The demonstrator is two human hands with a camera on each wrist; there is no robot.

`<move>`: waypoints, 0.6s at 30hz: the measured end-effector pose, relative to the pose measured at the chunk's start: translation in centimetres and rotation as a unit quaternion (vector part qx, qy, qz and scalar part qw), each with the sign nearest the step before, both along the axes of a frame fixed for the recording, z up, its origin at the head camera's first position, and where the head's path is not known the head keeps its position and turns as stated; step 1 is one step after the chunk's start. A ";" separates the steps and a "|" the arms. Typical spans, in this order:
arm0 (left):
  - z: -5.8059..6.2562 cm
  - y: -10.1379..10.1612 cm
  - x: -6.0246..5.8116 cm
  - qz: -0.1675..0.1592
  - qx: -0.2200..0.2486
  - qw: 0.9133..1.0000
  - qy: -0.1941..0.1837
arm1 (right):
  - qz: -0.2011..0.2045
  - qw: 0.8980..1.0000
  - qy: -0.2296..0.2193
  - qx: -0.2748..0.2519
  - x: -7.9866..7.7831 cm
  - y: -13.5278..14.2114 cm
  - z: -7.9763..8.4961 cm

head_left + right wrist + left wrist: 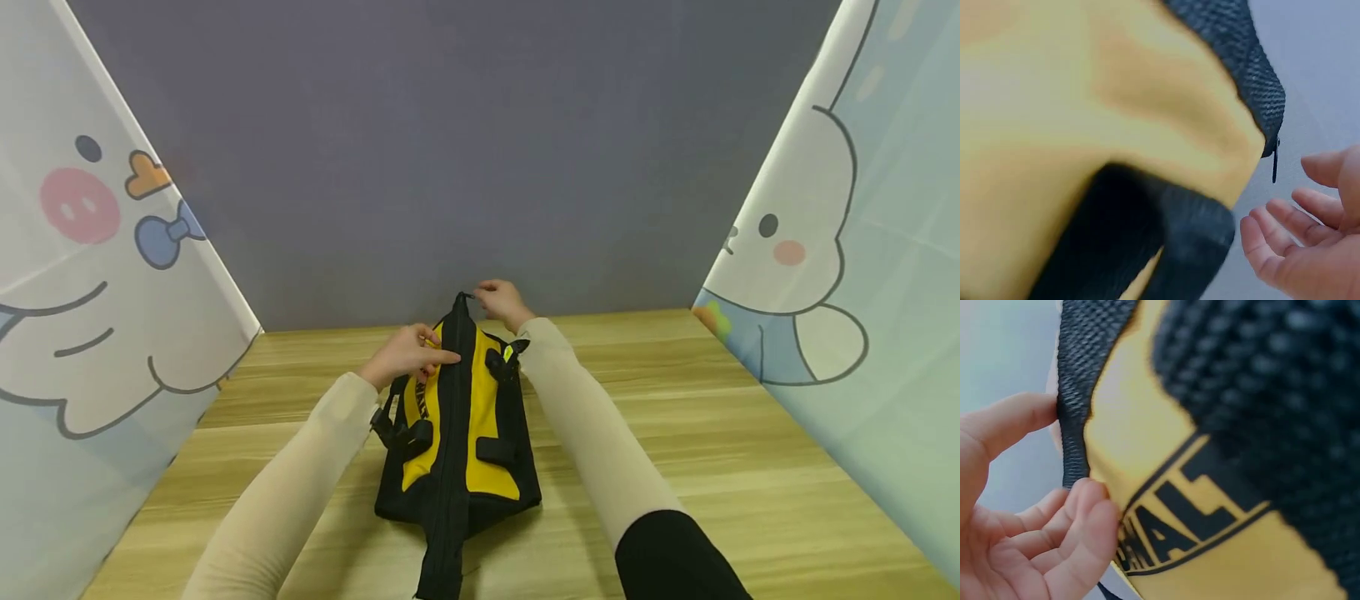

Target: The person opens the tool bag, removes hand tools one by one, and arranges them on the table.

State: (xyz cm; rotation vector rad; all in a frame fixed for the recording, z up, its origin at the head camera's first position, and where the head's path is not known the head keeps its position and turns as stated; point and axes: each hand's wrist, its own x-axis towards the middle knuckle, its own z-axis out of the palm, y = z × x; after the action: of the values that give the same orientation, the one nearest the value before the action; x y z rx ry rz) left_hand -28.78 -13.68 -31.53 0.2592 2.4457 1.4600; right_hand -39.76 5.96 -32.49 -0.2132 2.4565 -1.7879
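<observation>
A black and yellow tool bag (483, 417) lies on the table, a black zipper strip (453, 400) running along its top. My left hand (408, 354) is at the bag's left side near the far end, its thumb reaching to the strip. In the left wrist view its other fingers (1088, 519) rest loosely against the yellow side by the black lettering (1179, 519). Beside the far end is my right hand (504, 302), fingers loosely bent. The right wrist view shows a small gap between those fingers and the hanging zipper pull (1275, 161).
The wood-grain table (637, 433) meets a grey back wall (465, 158). Cartoon-printed panels (817, 217) stand on both sides. Black carrying straps (405, 437) hang at the bag's sides, and a strip end (441, 571) extends toward the near edge.
</observation>
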 end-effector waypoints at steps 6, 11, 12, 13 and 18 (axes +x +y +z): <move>0.0 -0.6 -0.4 -0.024 0.015 0.999 -0.027 | -0.032 0.999 0.014 0.015 -0.4 -1.4 0.1; -0.1 -1.2 -0.4 -0.034 0.039 0.997 -0.049 | -0.037 0.999 0.016 0.008 -0.5 -2.1 -0.1; -0.2 -1.2 -0.4 -0.036 0.044 0.997 -0.052 | -0.039 0.999 0.014 0.003 -0.6 -2.1 -0.1; -0.2 -1.3 -0.5 -0.038 0.045 0.997 -0.050 | -0.040 0.999 0.010 -0.005 -0.5 -2.1 -0.1; -0.6 -1.3 -0.7 -0.043 0.050 0.997 -0.039 | -0.040 0.998 -0.020 -0.048 -0.7 -1.6 0.3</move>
State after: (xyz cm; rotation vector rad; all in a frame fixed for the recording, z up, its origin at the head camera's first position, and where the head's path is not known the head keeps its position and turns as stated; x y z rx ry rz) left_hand -29.46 -15.01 -32.09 0.3174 2.2762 1.5284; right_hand -40.43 4.31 -32.20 -0.0866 2.3856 -1.9241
